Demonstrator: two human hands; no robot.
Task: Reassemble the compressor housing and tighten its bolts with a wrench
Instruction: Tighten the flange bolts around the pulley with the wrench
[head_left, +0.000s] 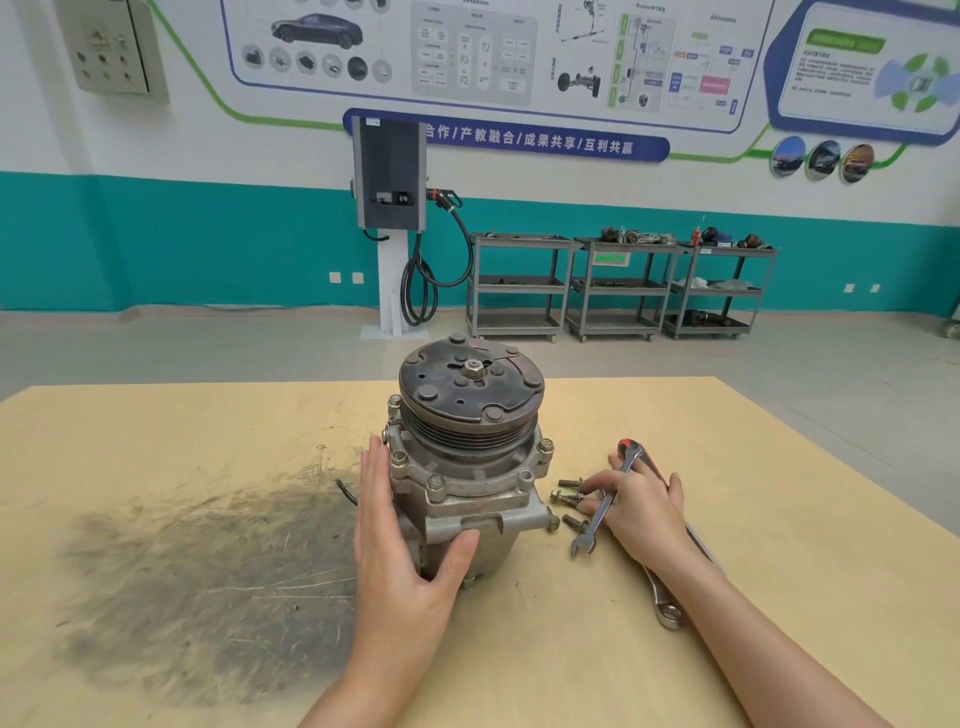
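Observation:
The compressor (467, 483) stands upright in the middle of the table, its pulley and clutch plate (470, 382) on top. Several bolts sit in the housing flange around it. My left hand (402, 535) lies flat against the compressor's left side, fingers straight and thumb across the front. Three loose bolts (566, 496) lie on the table just right of the housing. My right hand (641, 506) rests beside them, fingertips at the bolts, with a silver open-end wrench (597, 519) held across its fingers.
A red-handled tool (629, 447) lies behind my right hand. A second, larger wrench (667, 610) lies under my right forearm. The wooden tabletop (753, 519) has a dark grease smear (208, 587) on the left. Carts and a charger stand far off by the wall.

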